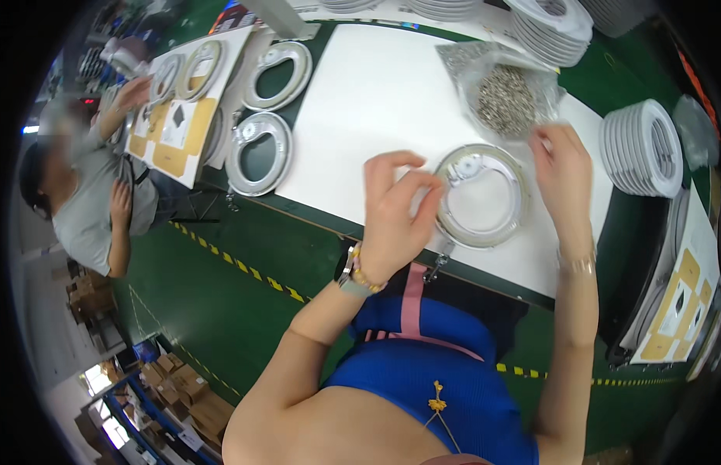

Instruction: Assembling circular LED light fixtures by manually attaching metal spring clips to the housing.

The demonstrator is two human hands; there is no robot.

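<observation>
A round silver ring-shaped part (480, 195) lies flat on the white table top (376, 101) in front of me. My left hand (395, 209) hovers at the ring's left edge, thumb and fingers pinched together; whether a tiny piece is between them I cannot tell. My right hand (564, 167) rests at the ring's upper right edge, beside a clear plastic bag of small metal pieces (504, 97). Its fingers are bent down toward the table and what they hold is hidden.
Two more silver rings (260, 153) (279, 74) lie at the table's left. Stacks of white rings (642, 147) (550, 27) stand right and far. A person in a grey shirt (89, 201) works at the left over cardboard sheets (178, 108). Green floor lies below.
</observation>
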